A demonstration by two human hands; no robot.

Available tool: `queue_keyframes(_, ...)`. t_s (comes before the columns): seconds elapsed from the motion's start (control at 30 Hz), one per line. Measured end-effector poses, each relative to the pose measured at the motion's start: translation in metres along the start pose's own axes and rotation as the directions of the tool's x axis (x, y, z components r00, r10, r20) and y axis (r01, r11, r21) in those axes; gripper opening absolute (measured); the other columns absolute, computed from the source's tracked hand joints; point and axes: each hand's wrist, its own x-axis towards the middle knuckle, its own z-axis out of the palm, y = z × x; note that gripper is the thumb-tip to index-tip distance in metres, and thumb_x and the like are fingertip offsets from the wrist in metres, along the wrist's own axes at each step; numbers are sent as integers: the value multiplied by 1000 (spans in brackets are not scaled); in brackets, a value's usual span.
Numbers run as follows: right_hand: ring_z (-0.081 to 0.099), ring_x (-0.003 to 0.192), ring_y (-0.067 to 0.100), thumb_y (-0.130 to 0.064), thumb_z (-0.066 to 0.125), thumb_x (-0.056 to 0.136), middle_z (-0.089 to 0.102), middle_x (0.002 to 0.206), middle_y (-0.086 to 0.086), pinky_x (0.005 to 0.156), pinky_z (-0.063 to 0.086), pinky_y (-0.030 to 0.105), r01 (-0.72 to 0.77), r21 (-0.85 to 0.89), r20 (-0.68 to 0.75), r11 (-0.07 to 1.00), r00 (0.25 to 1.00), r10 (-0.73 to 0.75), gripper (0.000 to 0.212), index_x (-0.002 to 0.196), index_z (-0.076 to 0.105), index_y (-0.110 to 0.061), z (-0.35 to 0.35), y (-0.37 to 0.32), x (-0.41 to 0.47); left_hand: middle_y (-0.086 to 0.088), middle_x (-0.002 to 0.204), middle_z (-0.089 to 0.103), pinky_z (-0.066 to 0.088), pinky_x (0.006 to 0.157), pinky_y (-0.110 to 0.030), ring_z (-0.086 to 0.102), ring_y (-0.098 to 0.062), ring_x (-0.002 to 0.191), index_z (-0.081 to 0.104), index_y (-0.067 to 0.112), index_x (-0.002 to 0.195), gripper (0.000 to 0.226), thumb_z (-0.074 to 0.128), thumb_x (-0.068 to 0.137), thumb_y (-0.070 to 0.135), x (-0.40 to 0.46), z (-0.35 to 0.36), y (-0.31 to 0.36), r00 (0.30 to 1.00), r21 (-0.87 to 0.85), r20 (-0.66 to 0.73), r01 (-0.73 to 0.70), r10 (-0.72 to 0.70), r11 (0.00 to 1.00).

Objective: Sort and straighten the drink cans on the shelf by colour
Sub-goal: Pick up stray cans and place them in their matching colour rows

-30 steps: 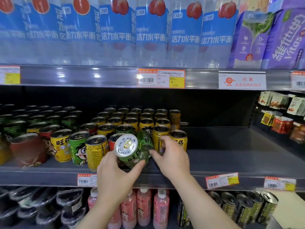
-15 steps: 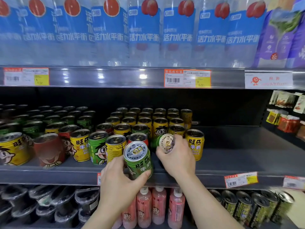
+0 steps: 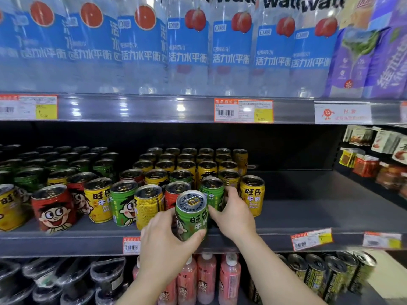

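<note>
Now the second green can (image 3: pixel 211 192), tipped on its side in the right hand (image 3: pixel 234 214) half a second ago, stands upright on the shelf (image 3: pixel 308 208), with that hand wrapped round its right side, just left of a yellow can (image 3: pixel 252 194). The left hand (image 3: pixel 164 241) holds another green can (image 3: pixel 192 214) in a firm clasp, tilted top-forward at the shelf's front edge. Both were lifted out of the mixed front row, where red, yellow and green cans alternate. Judging by this, two green cans are being gathered together; the green block (image 3: pixel 55 164) sits well to the left, so they probably belong there.
</note>
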Motion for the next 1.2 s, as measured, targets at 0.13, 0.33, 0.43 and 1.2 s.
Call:
queue_keyframes(0.13,59,106,20,-51,69,75,61,115,-2,83,52,36,54,19,-22,998,998,-54,61,127,47,-28,1,5,2,30,87,40,45,86,-38,47,-8,90,58,25,118,70,71,60,62,0,3,3,1000,-1,-2,27,-27,1000)
queue_keyframes(0.33,63,98,22,-56,73,68,65,109,-3,75,53,35,0,60,24,998,1000,-1,67,119,42,-25,0,2,9,31,90,44,46,88,-42,52,-10,92,57,27,119,72,69,59,64,-5,2,5,998,2,-18,60,-60,998)
queue_keyframes(0.43,64,95,23,-57,74,66,66,106,-3,75,52,35,-3,77,34,997,999,1,68,116,42,-25,1,1,11,31,92,43,46,89,-39,50,-8,95,55,28,119,69,71,61,60,-7,0,2,996,7,-18,85,-85,996)
queue_keyframes(1.2,55,94,6,-35,81,66,58,99,-21,77,39,23,237,439,210,867,911,-355,59,118,52,-35,83,-165,-122,20,103,64,52,87,-33,60,5,93,53,43,102,54,74,55,57,-50,-186,-123,921,-236,-59,362,-385,902)
